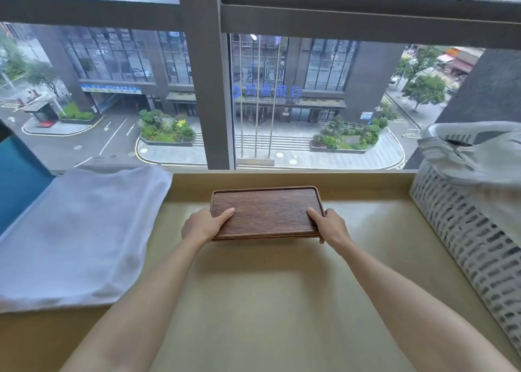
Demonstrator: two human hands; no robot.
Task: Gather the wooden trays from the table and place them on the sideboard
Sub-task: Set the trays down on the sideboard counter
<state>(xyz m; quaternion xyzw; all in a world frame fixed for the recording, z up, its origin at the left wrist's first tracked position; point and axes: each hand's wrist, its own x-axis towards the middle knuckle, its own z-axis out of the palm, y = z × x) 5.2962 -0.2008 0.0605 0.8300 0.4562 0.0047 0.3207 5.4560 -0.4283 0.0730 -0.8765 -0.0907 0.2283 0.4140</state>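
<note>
Dark wooden trays (266, 212), stacked flat and rectangular with rounded corners, are over the tan sideboard top (282, 301) near the window. A second edge shows under the front rim. My left hand (201, 226) grips the stack's left end, thumb on top. My right hand (329, 226) grips the right end the same way. I cannot tell whether the stack rests on the surface or hangs just above it.
A folded white towel (76, 236) lies on the left of the surface. A white perforated laundry basket (473, 230) with pale cloth draped over it stands at the right. A large window (220, 89) rises directly behind, overlooking a street.
</note>
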